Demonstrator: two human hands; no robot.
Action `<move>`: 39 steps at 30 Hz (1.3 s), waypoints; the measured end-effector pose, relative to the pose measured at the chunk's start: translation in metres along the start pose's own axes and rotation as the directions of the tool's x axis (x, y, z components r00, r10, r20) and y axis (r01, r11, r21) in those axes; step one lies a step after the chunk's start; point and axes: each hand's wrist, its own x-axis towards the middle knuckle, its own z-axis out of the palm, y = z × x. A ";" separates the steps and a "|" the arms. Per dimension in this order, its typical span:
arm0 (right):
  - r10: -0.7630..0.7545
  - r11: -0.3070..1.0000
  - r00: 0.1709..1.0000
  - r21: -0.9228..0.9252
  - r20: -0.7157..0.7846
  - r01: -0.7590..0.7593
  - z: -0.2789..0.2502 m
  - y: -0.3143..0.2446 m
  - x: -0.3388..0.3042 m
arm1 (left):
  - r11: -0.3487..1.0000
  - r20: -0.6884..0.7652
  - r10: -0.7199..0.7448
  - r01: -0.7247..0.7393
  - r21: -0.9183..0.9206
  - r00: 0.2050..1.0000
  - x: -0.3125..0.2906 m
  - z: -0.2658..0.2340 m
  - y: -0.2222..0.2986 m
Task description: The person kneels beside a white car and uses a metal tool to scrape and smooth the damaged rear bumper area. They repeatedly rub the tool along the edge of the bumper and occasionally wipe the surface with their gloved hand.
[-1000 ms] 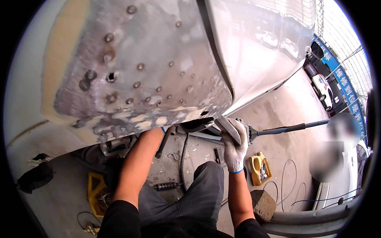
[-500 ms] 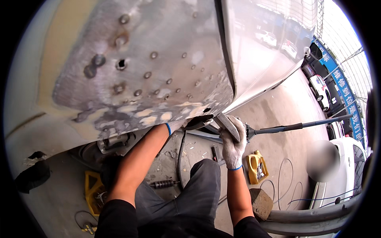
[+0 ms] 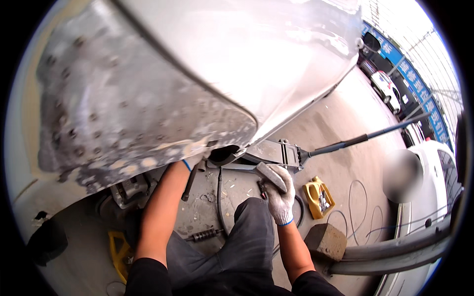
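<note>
In front of me is a car's body panel (image 3: 143, 98), bare grey metal with rows of round dents or weld marks. My left hand (image 3: 198, 159), in a white glove with a blue cuff, reaches to the panel's lower edge beside a dark opening (image 3: 224, 154). Its fingers are mostly hidden there. A dark rod (image 3: 189, 184) hangs down just below this hand; whether it is held does not show. To the right, my gloved right hand (image 3: 280, 195) is closed around a thick grey metal block (image 3: 271, 176), apart from the panel.
A floor jack (image 3: 291, 157) with a long handle (image 3: 345, 144) stands beyond my right hand. Yellow plastic containers (image 3: 318, 197) sit on the floor, one at each side. A coil spring part (image 3: 205, 235), a black hose (image 3: 220, 197) and a brown block (image 3: 326, 241) lie nearby.
My right hand has drawn the grey block away from the panel's lower edge, down toward me. The left hand stays at that edge. The view has shifted, showing more white bodywork.
</note>
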 end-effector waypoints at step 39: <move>0.327 0.942 0.938 -0.113 0.113 -0.315 0.043 0.056 -0.122 | 0.967 -0.236 0.162 -0.106 0.233 0.958 -0.043 0.017 0.012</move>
